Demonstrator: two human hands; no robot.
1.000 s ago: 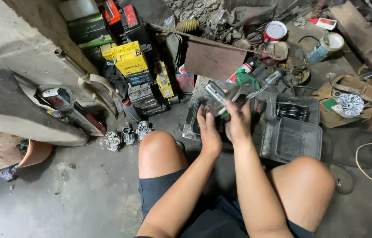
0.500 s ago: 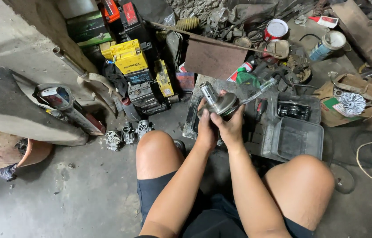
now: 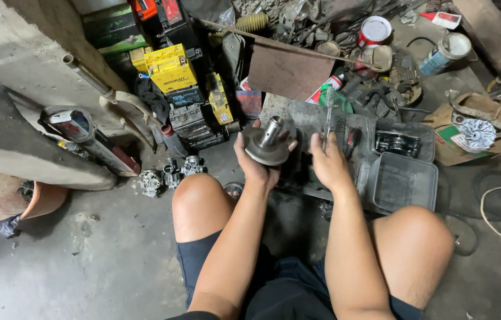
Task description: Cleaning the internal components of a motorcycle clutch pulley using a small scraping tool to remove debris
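My left hand [image 3: 254, 168] holds up a round grey metal part [image 3: 269, 144], a disc with a short shaft sticking out of its middle, above the space between my knees. My right hand [image 3: 329, 163] is beside it on the right and grips a thin metal tool [image 3: 328, 116] with a green handle, pointing away from me. The two hands are a little apart. Below them lies a flat grey metal tray [image 3: 307, 121] on the concrete floor.
Several yellow and black batteries [image 3: 174, 74] stack by the wall at upper left. Small carburettor parts [image 3: 167, 173] lie near my left knee. A grey plastic tub [image 3: 403, 181] sits by my right knee. Cans [image 3: 374, 29], a rusty plate [image 3: 286, 70] and scrap crowd the back.
My hands were together on the part over the tray. My left hand has since lifted the round part alone, and my right hand has moved off to the right with the thin tool.
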